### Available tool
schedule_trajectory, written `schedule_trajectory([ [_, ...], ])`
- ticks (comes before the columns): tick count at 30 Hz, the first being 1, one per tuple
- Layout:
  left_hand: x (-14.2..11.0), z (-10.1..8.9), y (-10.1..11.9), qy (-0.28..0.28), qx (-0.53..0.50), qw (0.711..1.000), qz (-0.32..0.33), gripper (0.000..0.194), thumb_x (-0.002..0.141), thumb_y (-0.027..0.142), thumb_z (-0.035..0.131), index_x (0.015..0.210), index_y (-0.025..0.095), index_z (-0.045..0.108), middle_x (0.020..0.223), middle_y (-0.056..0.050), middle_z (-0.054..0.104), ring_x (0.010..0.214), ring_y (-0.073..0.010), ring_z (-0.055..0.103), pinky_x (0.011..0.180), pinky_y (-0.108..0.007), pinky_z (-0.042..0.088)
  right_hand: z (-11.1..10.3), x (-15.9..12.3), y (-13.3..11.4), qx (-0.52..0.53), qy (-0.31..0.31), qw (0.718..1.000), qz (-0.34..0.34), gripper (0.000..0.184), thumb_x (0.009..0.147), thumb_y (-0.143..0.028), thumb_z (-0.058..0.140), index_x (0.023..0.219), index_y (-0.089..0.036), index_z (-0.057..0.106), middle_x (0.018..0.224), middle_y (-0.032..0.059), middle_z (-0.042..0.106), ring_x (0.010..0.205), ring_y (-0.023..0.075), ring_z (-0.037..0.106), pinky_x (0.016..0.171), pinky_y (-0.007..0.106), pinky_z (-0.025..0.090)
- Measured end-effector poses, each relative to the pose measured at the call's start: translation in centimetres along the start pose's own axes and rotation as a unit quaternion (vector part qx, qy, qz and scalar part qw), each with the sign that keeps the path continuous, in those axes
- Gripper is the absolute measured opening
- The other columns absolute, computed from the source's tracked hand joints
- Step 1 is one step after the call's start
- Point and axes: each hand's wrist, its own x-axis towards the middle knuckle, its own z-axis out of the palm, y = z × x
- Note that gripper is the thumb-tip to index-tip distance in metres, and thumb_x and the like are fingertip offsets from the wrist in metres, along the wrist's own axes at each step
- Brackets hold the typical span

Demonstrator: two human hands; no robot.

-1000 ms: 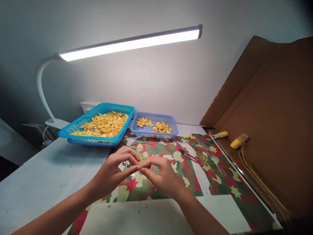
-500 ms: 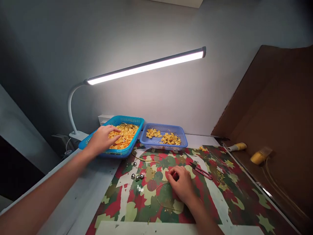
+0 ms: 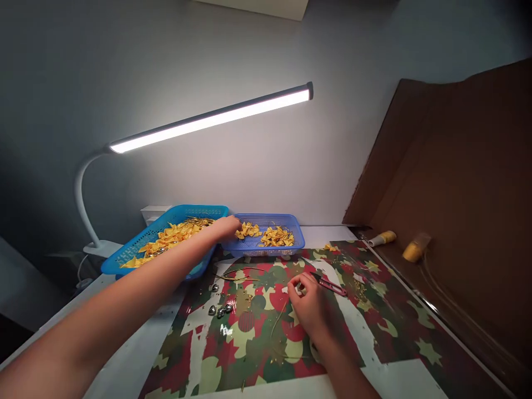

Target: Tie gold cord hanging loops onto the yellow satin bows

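My left hand [image 3: 228, 226] reaches over the left end of the purple-blue basket [image 3: 301, 235], beside small yellow ribbon bows [image 3: 250, 230]. The back of the hand hides its fingertips, so whether they grip anything does not show. Above the patterned mat, my right hand [image 3: 306, 299] is closed, thumb and forefinger pinched on a thin gold cord [image 3: 279, 320] that curves down onto the mat. Just behind that hand lie red-handled thread snips [image 3: 332, 286]. Several silver heart-shaped beads [image 3: 220, 312] rest on the mat's left part, with loose gold cords [image 3: 239, 275] behind them.
A teal basket [image 3: 120, 265] full of yellow ribbon pieces stands at left under my forearm. The lit lamp [image 3: 216, 117] stretches above both baskets. Cardboard [image 3: 449, 166] rises at right, with yellow spools [image 3: 415, 249] near it. The camouflage-like mat [image 3: 216, 371] covers the table.
My left hand has moved right, from above the teal basket to the purple-blue basket. My right hand stays pinched over the mat. The whole view has shifted somewhat.
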Motion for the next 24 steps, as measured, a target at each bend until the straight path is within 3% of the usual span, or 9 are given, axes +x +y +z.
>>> schedule_trajectory([
  [3, 3.3, 0.8, 1.3, -0.02, 0.019, 0.999, -0.042, 0.031, 0.094, 0.034, 0.062, 0.121, 0.017, 0.062, 0.124, -0.01, 0.063, 0.108, -0.0246, 0.063, 0.091, -0.047, 0.054, 0.2, -0.1, -0.2, 0.002, -0.004, 1.0, 0.005, 0.017, 0.082, -0.022, 0.053, 0.064, -0.021, 0.053, 0.069, 0.0011, 0.061, 0.069, 0.0183, 0.055, 0.066, 0.028, 0.037],
  [7, 5.7, 1.5, 1.7, 0.003, 0.043, 0.993, -0.107, 0.034, 0.095, 0.034, 0.062, 0.124, 0.017, 0.06, 0.126, -0.011, 0.062, 0.107, -0.0248, 0.064, 0.09, -0.046, 0.055, 0.5, -0.1, -0.2, 0.02, 0.004, 1.0, 0.018, 0.016, 0.08, -0.018, 0.053, 0.064, -0.021, 0.053, 0.068, 0.0003, 0.061, 0.067, 0.0169, 0.054, 0.064, 0.027, 0.037],
  [12, 6.5, 2.0, 0.9, 0.025, 0.074, 0.985, -0.152, 0.035, 0.094, 0.033, 0.063, 0.124, 0.016, 0.059, 0.126, -0.011, 0.062, 0.107, -0.0252, 0.063, 0.089, -0.046, 0.056, 1.0, -0.3, -0.6, 0.044, 0.004, 0.999, 0.031, 0.015, 0.078, -0.015, 0.055, 0.064, -0.021, 0.055, 0.07, 0.0005, 0.063, 0.068, 0.0172, 0.056, 0.061, 0.026, 0.037],
  [19, 6.7, 2.0, 0.2, 0.065, 0.098, 0.982, -0.151, 0.035, 0.094, 0.033, 0.062, 0.124, 0.016, 0.059, 0.127, -0.011, 0.061, 0.11, -0.0261, 0.062, 0.092, -0.048, 0.054, 0.9, -0.4, -1.6, 0.048, -0.003, 0.998, 0.036, 0.016, 0.077, -0.015, 0.056, 0.063, -0.021, 0.055, 0.069, 0.0007, 0.062, 0.068, 0.0175, 0.055, 0.063, 0.027, 0.037],
  [24, 7.2, 1.1, 0.3, 0.048, 0.08, 0.987, -0.131, 0.034, 0.094, 0.033, 0.063, 0.123, 0.015, 0.06, 0.126, -0.011, 0.062, 0.109, -0.0259, 0.063, 0.091, -0.048, 0.054, 0.9, -0.3, -1.6, 0.054, -0.004, 0.998, 0.044, 0.015, 0.076, -0.014, 0.057, 0.063, -0.021, 0.055, 0.07, 0.0009, 0.063, 0.068, 0.0172, 0.055, 0.064, 0.027, 0.036],
])
